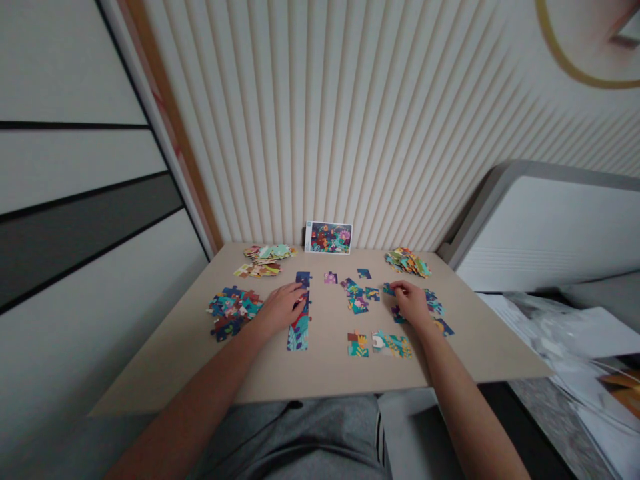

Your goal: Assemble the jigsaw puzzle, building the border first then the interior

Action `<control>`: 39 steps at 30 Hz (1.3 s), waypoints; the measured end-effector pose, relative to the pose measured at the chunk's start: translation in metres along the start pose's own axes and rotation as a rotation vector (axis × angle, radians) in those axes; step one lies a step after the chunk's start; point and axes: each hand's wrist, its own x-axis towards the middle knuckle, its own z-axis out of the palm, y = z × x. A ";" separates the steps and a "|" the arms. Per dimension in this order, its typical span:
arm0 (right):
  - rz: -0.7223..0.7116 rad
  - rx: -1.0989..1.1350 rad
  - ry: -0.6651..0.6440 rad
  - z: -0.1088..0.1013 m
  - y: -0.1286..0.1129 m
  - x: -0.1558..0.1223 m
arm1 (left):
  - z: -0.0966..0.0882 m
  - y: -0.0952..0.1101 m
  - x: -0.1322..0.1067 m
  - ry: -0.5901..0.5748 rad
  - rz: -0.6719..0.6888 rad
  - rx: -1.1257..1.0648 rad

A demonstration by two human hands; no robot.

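Note:
My left hand (281,305) rests flat on the tan table (325,373), fingertips on a joined column of puzzle pieces (299,328) that runs toward me. My right hand (411,301) lies curled over loose pieces at the right, its fingertips pinching a small teal piece (389,289). Between the hands sits a small joined cluster (357,295), with single pieces (331,277) behind it. A joined strip (380,344) lies near the front. A reference picture card (328,237) leans against the ribbed wall.
Heaps of loose pieces lie at the left (231,311), back left (263,260) and back right (407,261). A grey-white cabinet (550,227) stands to the right, with plastic wrap and papers (565,340) below it. My lap is under the table's front edge.

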 end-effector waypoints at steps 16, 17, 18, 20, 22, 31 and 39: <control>0.101 0.030 0.241 -0.010 0.000 0.000 | 0.002 -0.002 0.000 -0.012 0.004 -0.003; 0.103 0.027 0.246 -0.010 0.000 0.000 | 0.002 -0.002 0.000 -0.011 0.002 -0.009; 0.099 0.028 0.243 -0.010 0.000 0.000 | 0.001 -0.002 0.000 -0.009 0.002 -0.014; 0.086 0.036 0.225 -0.008 0.001 0.000 | 0.001 -0.001 0.000 -0.005 0.007 -0.017; 0.077 0.047 0.210 -0.007 0.001 0.000 | 0.000 -0.001 -0.001 -0.004 0.009 -0.010; 0.069 0.055 0.156 -0.006 0.001 -0.001 | -0.001 0.001 0.000 -0.003 0.007 -0.018; 0.069 0.049 0.145 -0.005 0.002 -0.001 | -0.003 0.003 0.000 -0.010 0.013 0.000</control>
